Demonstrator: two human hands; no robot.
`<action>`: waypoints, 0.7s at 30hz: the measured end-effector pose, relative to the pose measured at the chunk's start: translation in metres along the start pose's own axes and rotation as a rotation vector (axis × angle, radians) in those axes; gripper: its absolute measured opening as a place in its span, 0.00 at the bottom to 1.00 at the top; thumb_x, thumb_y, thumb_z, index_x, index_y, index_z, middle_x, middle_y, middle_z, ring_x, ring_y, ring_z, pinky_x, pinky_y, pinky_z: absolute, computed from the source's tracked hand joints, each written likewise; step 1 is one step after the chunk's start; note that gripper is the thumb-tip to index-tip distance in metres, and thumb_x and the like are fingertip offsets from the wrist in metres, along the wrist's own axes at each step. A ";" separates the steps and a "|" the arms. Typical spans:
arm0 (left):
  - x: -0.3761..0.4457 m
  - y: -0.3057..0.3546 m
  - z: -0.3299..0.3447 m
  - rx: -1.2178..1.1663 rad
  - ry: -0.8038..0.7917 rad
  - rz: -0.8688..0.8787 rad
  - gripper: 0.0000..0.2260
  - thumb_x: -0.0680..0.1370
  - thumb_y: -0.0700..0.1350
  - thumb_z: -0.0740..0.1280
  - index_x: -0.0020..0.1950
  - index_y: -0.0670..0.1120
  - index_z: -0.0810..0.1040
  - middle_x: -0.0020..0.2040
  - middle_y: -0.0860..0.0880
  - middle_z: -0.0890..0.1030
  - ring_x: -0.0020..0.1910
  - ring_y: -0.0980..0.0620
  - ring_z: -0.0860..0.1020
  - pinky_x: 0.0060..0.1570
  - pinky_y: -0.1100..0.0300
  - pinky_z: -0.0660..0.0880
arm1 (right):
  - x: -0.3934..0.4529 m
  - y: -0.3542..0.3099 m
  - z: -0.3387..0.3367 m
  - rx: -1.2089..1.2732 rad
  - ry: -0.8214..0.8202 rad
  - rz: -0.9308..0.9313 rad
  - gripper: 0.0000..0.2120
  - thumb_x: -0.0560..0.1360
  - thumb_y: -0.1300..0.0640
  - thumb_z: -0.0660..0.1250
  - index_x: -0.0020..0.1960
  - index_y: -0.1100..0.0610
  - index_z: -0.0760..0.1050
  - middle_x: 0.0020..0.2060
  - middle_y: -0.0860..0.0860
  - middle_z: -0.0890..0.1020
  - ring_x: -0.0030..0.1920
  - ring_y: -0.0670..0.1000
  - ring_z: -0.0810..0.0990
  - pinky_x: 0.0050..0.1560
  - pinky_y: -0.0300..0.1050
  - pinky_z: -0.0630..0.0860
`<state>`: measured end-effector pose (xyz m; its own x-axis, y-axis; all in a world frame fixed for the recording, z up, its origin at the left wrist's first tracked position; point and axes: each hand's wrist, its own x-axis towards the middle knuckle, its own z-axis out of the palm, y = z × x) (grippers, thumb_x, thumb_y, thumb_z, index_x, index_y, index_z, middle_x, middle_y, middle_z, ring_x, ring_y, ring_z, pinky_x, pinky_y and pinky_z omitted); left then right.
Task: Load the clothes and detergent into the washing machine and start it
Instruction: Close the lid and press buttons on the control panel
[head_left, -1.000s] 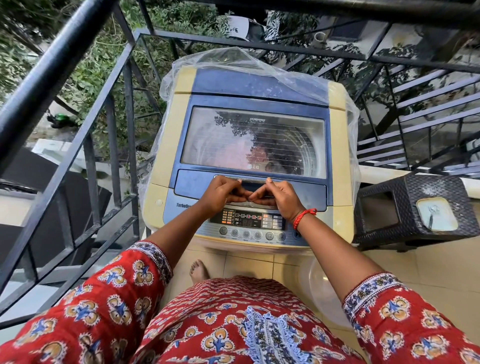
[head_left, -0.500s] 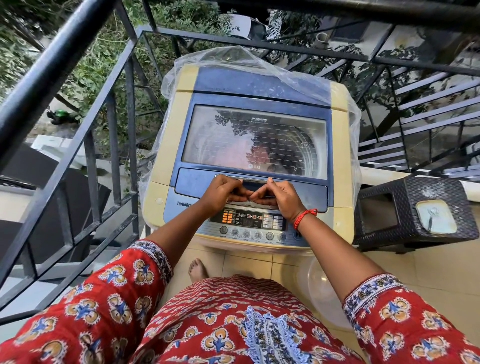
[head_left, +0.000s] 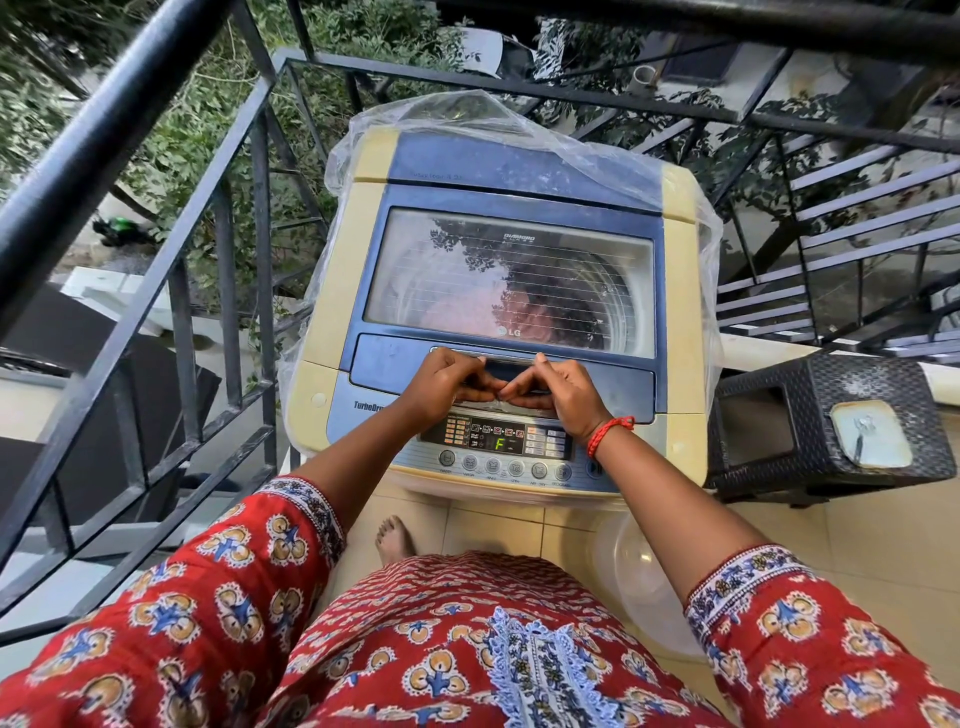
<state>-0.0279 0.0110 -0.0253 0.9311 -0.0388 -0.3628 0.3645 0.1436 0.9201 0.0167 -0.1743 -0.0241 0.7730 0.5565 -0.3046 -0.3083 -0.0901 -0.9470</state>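
**Washing machine: lid down, both hands at its front handle**

Washing machine (head_left: 498, 312) stands at the centre of the frame, loose clear plastic (head_left: 519, 135) draped over its back; its glass lid (head_left: 509, 280) lies shut, reddish clothes (head_left: 524, 317) dimly visible through it; the left hand (head_left: 447, 384) and right hand (head_left: 558, 395) sit side by side at the lid's front edge, fingers curled around the handle strip (head_left: 514, 369), fingertips nearly meeting; just below them the control panel (head_left: 498, 441) is lit, showing a green F; a dark woven stool (head_left: 831, 426) stands at the right of the frame; black railing (head_left: 171, 249) fills the left.
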 end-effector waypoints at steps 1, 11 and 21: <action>0.000 0.000 0.000 0.003 -0.001 0.001 0.16 0.82 0.36 0.56 0.40 0.32 0.78 0.46 0.30 0.80 0.45 0.46 0.84 0.46 0.56 0.82 | 0.000 0.000 0.000 -0.003 -0.001 0.000 0.26 0.84 0.55 0.50 0.40 0.63 0.82 0.42 0.66 0.83 0.47 0.57 0.84 0.53 0.52 0.80; 0.001 0.000 -0.001 0.036 0.001 0.005 0.16 0.82 0.36 0.56 0.43 0.26 0.77 0.47 0.28 0.80 0.45 0.45 0.84 0.47 0.55 0.82 | 0.001 0.001 0.000 -0.011 0.006 0.002 0.26 0.84 0.55 0.50 0.40 0.63 0.82 0.42 0.65 0.83 0.47 0.57 0.84 0.53 0.51 0.80; 0.002 -0.003 -0.002 0.040 0.014 -0.007 0.17 0.82 0.36 0.56 0.45 0.24 0.75 0.48 0.27 0.80 0.46 0.43 0.84 0.50 0.51 0.81 | 0.002 0.004 -0.001 -0.020 0.012 -0.007 0.26 0.83 0.52 0.51 0.39 0.60 0.83 0.42 0.65 0.84 0.48 0.60 0.83 0.54 0.56 0.80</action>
<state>-0.0270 0.0127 -0.0288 0.9283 -0.0262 -0.3710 0.3716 0.1040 0.9226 0.0181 -0.1742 -0.0284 0.7818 0.5474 -0.2987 -0.2913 -0.1029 -0.9511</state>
